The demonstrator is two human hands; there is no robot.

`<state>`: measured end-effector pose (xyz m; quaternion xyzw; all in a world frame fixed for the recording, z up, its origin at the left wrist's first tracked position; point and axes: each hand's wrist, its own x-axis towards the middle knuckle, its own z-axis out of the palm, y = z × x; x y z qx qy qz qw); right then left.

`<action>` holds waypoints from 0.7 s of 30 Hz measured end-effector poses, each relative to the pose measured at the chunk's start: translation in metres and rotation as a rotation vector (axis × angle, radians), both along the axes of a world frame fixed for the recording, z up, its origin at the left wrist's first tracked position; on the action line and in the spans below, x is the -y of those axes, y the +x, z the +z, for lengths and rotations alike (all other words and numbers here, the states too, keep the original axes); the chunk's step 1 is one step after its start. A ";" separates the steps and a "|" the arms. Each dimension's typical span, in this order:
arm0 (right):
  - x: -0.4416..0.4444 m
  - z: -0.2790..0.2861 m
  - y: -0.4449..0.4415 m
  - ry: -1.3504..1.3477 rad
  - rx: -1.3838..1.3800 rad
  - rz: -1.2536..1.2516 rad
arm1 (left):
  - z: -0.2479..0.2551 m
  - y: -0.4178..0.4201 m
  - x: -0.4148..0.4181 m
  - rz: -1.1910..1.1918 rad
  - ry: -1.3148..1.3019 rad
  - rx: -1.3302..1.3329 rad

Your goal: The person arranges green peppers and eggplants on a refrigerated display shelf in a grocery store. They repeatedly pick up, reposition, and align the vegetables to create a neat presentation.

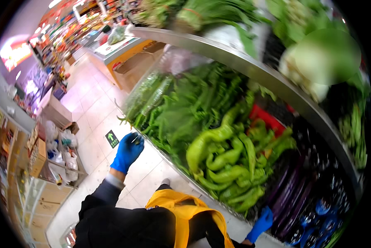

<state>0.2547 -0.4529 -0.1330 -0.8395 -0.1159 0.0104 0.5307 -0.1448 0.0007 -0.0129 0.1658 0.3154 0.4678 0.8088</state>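
Observation:
My left hand (129, 152), in a blue glove, is raised over the floor beside the vegetable display, fingers curled around a small dark item too unclear to name. My right hand (263, 223), also blue-gloved, rests at the display's front edge, near long purple eggplants (289, 201); its fingers are partly hidden, so its hold is unclear. Between the hands, large light green peppers (225, 158) lie in a heap. Thinner green peppers (185, 114) are piled to their left, with plastic-wrapped green vegetables (156, 93) at the display's end.
A metal shelf edge (250, 68) curves above the peppers, bearing leafy greens (201, 14). A red divider (266, 119) stands behind the peppers. Blue-banded dark packs (320, 220) lie right of the eggplants. Across the tiled aisle (92, 111) are cardboard boxes (53, 108) and a rack with plastic bags (69, 158).

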 end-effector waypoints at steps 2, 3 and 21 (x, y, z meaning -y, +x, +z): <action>-0.008 0.005 0.002 0.073 -0.003 -0.028 | -0.022 -0.063 -0.021 0.209 -0.254 -0.008; -0.014 0.014 -0.003 0.073 -0.012 -0.050 | -0.046 -0.092 -0.047 0.236 -0.343 0.004; -0.163 0.081 -0.194 0.236 0.118 -0.205 | -0.004 -0.168 -0.506 -0.338 0.379 -0.530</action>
